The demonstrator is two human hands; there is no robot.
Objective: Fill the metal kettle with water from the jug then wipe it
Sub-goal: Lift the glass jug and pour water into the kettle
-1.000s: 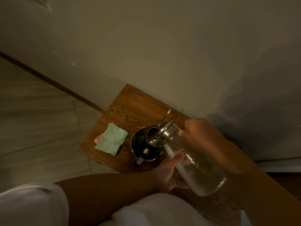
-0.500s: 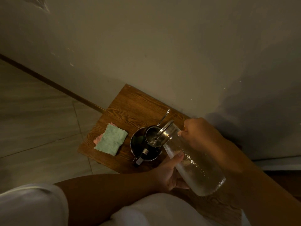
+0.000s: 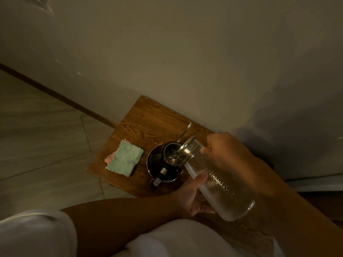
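Our right hand (image 3: 225, 154) curls its fingers (image 3: 206, 151) round the neck of the jug (image 3: 213, 182); our left hand (image 3: 191, 196) grips the jug's body from below, thumb laid along the glass. We hold the jug tilted, its metal-rimmed mouth over the open top of the kettle (image 3: 163, 164). The kettle stands on the wooden surface (image 3: 148, 117), near its front edge. Just left of it lies a folded green cloth (image 3: 125, 157), a pink layer showing beneath. Beyond are a pale wall (image 3: 185, 52) and tiled floor (image 3: 37, 136).
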